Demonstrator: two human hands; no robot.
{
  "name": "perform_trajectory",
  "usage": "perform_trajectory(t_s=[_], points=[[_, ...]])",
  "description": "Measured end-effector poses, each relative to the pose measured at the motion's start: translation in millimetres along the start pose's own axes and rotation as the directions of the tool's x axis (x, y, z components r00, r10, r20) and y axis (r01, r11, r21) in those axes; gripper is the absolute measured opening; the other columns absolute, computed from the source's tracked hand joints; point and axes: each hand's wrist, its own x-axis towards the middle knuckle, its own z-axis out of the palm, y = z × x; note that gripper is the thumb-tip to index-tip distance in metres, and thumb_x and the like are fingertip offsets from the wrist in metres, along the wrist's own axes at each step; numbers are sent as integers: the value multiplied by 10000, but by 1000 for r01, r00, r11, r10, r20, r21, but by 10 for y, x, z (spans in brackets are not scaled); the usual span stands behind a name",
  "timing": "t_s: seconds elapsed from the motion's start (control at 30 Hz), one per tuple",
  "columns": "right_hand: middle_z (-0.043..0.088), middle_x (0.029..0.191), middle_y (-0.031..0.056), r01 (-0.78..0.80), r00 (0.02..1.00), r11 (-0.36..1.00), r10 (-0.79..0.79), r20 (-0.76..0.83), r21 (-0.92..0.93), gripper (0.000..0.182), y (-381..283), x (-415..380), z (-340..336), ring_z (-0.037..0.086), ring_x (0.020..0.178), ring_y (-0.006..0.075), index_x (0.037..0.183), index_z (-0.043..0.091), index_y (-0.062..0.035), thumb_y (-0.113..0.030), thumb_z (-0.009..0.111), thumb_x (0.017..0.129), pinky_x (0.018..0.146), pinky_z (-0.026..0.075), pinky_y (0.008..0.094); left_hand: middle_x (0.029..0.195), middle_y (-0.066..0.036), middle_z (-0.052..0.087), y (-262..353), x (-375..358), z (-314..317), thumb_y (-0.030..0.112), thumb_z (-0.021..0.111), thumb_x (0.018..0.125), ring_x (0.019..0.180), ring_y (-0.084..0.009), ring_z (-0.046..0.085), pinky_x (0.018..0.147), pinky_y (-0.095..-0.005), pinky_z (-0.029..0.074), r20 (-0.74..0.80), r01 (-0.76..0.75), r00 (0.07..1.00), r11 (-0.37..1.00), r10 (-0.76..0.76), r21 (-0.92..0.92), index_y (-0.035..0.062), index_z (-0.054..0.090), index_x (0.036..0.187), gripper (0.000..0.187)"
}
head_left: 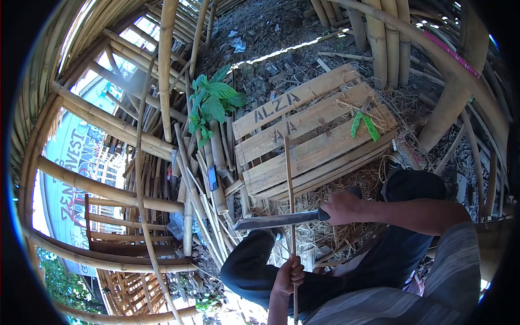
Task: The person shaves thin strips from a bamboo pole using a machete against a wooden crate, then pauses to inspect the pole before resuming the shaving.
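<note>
The landmark is a pale wooden slatted crate (319, 150) with dark lettering, lying on straw-strewn ground in front of the seated person. The long, thin, tan strip of bamboo or wood (290, 181) stretches from over the crate's near slats back toward the person, its long axis running away from the body. The left hand (289, 274), on the person's side of the crate, has its fingers wrapped around the strip's lower part. The right hand (344, 208), just off the crate's near edge, is closed round the dark handle of a long, broad, grey metal blade (279, 220).

The blade points to the person's left and lies nearly square across the strip, between the crate and the left hand. The crossing sits ahead of the left hand and to the left of the right; whether the edge touches the strip cannot be told.

Two bright green pieces (364, 125) rest on the crate's right part; a leafy green plant (211, 103) stands beyond its left side.
</note>
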Motion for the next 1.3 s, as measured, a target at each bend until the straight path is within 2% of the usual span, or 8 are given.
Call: perform_trajectory(t_s=[0.23,0.33,0.4,0.67,0.77,0.93,1.23,1.3], points=[[633,701,175,5,999,1000,-6,-32,-18,229,36,10,21,649,692,331,808,619,-14,-182,611,652,648,528,428,530,79,232,-8,-11,178,441,326,968,404,-36,197,353,-193,143,-174,-30,982,978,67,206,182,361,704,371],[639,731,175,-59,997,998,58,45,19,217,168,94,-71,650,706,326,787,637,-15,-188,614,658,652,527,422,536,71,231,-47,-40,217,415,296,980,404,-39,186,344,-189,148,-159,-23,986,989,46,144,175,360,713,365],[643,752,177,-245,966,967,249,-63,65,210,290,174,-155,650,723,320,772,650,-16,-192,615,661,662,527,414,536,70,235,-40,-57,242,418,296,979,404,-39,187,343,-190,147,-153,-8,988,993,27,118,176,359,710,368],[649,757,174,-211,977,974,214,-23,85,234,63,11,-95,651,727,315,810,647,-17,-199,612,667,672,527,408,531,73,222,25,-110,260,422,301,978,403,-40,185,348,-199,135,-197,10,980,989,20,147,179,343,691,379],[649,762,180,-58,997,995,62,44,-75,222,148,47,-129,651,721,316,805,648,-15,-187,615,668,664,527,411,541,63,229,-26,-165,201,434,286,978,409,-41,180,346,-190,139,-145,25,989,991,-6,129,172,359,713,379],[641,728,185,-290,955,957,287,-73,-20,213,375,187,-336,650,713,321,800,647,-8,-169,626,662,650,526,418,541,65,238,14,-309,255,425,282,980,405,-41,179,344,-191,128,-167,86,984,991,-68,98,172,359,707,380],[639,719,186,-77,994,995,71,-88,-71,197,368,78,-120,650,682,326,762,656,-19,-187,624,663,636,529,413,538,66,243,-122,-316,345,381,330,979,404,-36,193,349,-193,129,-299,50,954,965,30,258,172,333,686,359],[643,737,193,-304,946,953,302,-115,-4,219,501,172,-252,652,699,324,785,657,-17,-193,630,658,655,527,415,537,67,240,-108,-337,337,384,331,978,403,-36,193,349,-194,130,-296,44,954,965,36,259,173,330,682,363]])
